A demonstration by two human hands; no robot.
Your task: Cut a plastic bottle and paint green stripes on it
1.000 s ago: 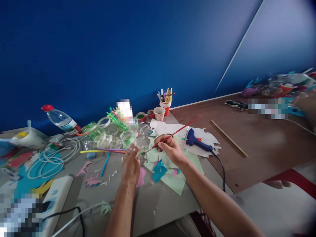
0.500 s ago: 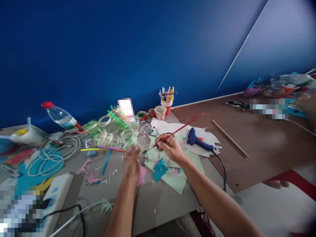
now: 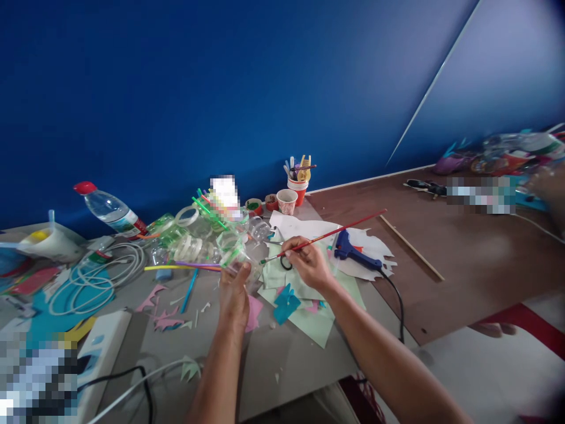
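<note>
A clear plastic bottle piece (image 3: pixel 242 259) with green marks is gripped in my left hand (image 3: pixel 235 294), thumb along its near side. My right hand (image 3: pixel 306 262) pinches a red-handled paintbrush (image 3: pixel 344 227). Its green-tipped bristles point left, close beside the bottle piece; I cannot tell whether they touch. Below the hands lie pale green paper sheets (image 3: pixel 309 321) and a blue paper cutout (image 3: pixel 286 304). A blue glue gun (image 3: pixel 355 252) rests on white paper to the right of my right hand.
A red-capped bottle (image 3: pixel 112 212), cut plastic pieces (image 3: pixel 189 247) and coiled white cable (image 3: pixel 99 282) crowd the left. Paint cups (image 3: pixel 286 202) stand by the wall. A wooden stick (image 3: pixel 410 246) lies on the brown board (image 3: pixel 463 247). Another person's hand (image 3: pixel 547 182) is at far right.
The paintbrush has shifted right and its handle has tilted lower, with the bristles now a little higher. My left hand has barely moved and still holds the bottle piece.
</note>
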